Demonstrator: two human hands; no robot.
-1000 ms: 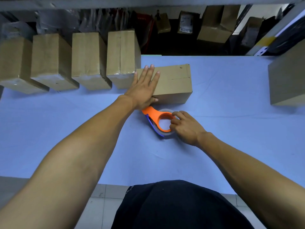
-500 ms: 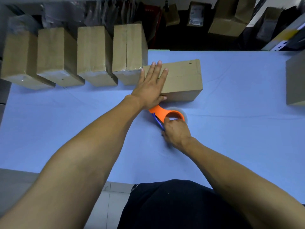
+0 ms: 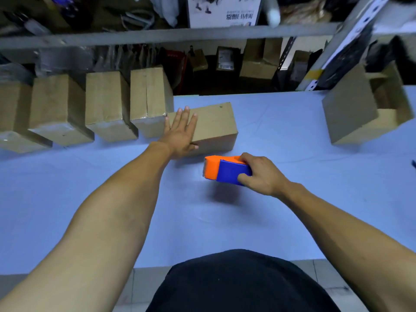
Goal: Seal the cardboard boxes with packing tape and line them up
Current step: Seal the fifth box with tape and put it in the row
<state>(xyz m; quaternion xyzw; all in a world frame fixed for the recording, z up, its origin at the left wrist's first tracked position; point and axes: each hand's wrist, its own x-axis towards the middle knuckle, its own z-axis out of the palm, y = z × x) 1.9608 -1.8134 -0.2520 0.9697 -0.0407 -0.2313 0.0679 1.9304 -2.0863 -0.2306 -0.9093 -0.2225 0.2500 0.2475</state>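
I see L hand (image 3: 180,136) flat, fingers straight, pressing top of box (image 3: 213,124) lying mid counter (image 3: 292,199), touching end of box row (image 3: 108,109). R hand (image 3: 261,174) grips tape dispenser (image 3: 225,171), lifted off counter just in front of box.

This is a packing or stockroom workspace. A tabletop (image 3: 292,136) covered in pale blue cloth carries a row of closed cardboard boxes (image 3: 105,102) along its far left edge, and an open box (image 3: 382,104) stands near its far right corner. Behind the far edge, metal shelving (image 3: 157,38) holds more cartons (image 3: 258,61), plastic-wrapped bundles (image 3: 65,59) and a printed package (image 3: 222,11). An orange-and-blue tape dispenser (image 3: 225,171) points to parcel work. Tiled floor (image 3: 139,287) shows at the near edge.
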